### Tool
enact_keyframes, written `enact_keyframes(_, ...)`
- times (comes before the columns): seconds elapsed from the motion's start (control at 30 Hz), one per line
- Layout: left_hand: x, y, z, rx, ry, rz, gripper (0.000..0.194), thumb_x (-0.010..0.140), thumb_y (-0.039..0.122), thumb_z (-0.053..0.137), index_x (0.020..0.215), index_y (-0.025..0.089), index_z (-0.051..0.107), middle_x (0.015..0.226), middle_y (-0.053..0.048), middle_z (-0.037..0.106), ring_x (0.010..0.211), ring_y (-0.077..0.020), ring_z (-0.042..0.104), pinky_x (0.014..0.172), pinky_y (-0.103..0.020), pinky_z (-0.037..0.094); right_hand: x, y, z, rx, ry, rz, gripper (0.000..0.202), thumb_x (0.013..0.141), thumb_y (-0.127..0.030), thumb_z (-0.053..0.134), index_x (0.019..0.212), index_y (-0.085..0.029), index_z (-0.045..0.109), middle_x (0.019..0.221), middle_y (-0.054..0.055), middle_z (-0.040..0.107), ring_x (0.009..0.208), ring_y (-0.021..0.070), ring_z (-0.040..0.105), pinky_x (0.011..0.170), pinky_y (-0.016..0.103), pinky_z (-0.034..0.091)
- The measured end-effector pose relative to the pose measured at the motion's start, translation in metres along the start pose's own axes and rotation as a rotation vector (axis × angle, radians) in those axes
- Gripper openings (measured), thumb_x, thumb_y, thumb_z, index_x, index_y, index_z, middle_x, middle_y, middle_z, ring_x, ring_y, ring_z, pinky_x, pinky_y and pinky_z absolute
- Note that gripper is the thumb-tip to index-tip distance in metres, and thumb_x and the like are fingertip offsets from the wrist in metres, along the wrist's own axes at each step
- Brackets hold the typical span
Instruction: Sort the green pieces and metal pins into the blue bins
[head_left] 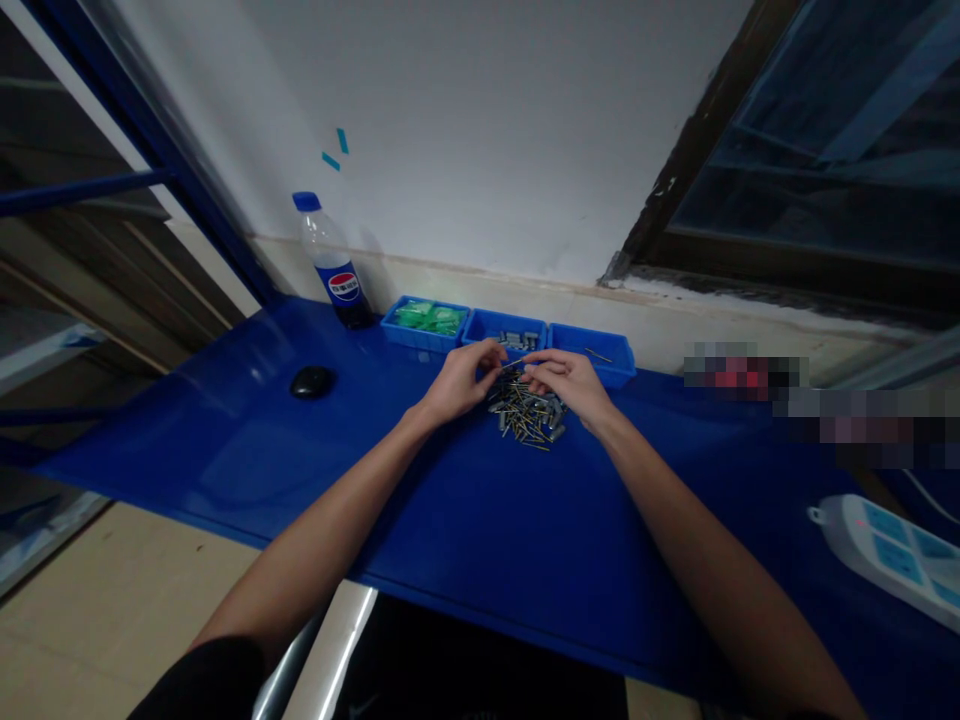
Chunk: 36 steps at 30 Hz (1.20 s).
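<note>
Both hands meet above a pile of small metal pins and grey pieces [529,415] on the blue table. A thin metal pin [512,364] spans the space between my fingertips. My left hand [466,378] is closed in a pinch near the pin's left end. My right hand [568,382] pinches at its right end. Just behind my hands stand three blue bins: the left bin [416,340] holds green packets, the middle bin [480,322] holds grey pieces, and the right bin [619,365] has a thin pin in it.
A cola bottle [341,275] stands at the back left beside the bins. A black computer mouse [312,381] lies left of my left hand. The white power strip [892,550] is at the right edge. Behind the table [480,540] rises a wall.
</note>
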<state>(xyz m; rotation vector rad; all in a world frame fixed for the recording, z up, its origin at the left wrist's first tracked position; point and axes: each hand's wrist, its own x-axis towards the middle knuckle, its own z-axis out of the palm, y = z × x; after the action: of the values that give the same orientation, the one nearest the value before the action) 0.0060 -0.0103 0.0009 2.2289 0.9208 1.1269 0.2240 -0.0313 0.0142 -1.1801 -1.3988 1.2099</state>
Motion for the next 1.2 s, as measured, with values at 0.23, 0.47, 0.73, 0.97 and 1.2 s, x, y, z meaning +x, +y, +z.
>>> enact_keyframes(0.23,-0.001,0.002,0.003,0.009,-0.049,0.020,0.012,0.091,0.015,0.058,0.102,0.016,0.061,0.093,-0.005,0.070,0.084,-0.0152,0.066,0.080,-0.029,0.057,-0.002,0.003,0.001,0.112,-0.028,0.025,0.030,0.070,-0.035,0.085,0.093,-0.018,0.080,0.086,0.009,0.080,0.074,0.0178,0.072,0.073,0.033,0.057)
enact_keyframes(0.47,0.000,0.005,0.004,0.101,-0.033,0.044,0.009,0.092,0.014,0.058,0.099,0.016,0.062,0.091,-0.005,0.070,0.083,-0.0155,0.065,0.079,-0.029,0.054,0.002,0.004,0.000,0.114,0.002,0.062,0.029,0.070,-0.036,0.085,0.091,-0.017,0.080,0.082,0.009,0.079,0.069,0.0166,0.071,0.069,0.031,0.057)
enact_keyframes(0.73,-0.003,0.004,0.013,0.131,0.004,0.073,0.007,0.097,0.018,0.057,0.099,0.017,0.064,0.092,-0.005,0.070,0.083,-0.0160,0.066,0.080,-0.030,0.053,0.000,0.002,0.002,0.123,0.026,0.076,0.027,0.066,-0.035,0.087,0.084,-0.016,0.079,0.079,0.009,0.079,0.068,0.0180,0.073,0.068,0.031,0.058)
enact_keyframes(0.97,-0.004,-0.011,0.017,0.319,-0.196,0.045,0.036,0.104,0.023,0.043,0.135,0.019,0.061,0.131,-0.012,0.069,0.119,-0.0234,0.066,0.105,-0.040,0.052,0.010,0.001,-0.012,0.029,0.479,-0.044,0.016,0.072,-0.030,0.079,0.078,-0.016,0.075,0.073,0.007,0.077,0.063,0.0193,0.073,0.058,0.029,0.058)
enact_keyframes(1.2,-0.003,-0.021,0.012,0.412,-0.244,0.037,0.036,0.099,0.013,0.046,0.125,0.019,0.070,0.122,-0.011,0.073,0.113,-0.0232,0.069,0.102,-0.036,0.054,0.015,0.003,-0.027,0.146,0.589,0.038,0.014,0.081,-0.027,0.070,0.090,-0.017,0.072,0.089,0.010,0.079,0.070,0.0195,0.076,0.058,0.028,0.061)
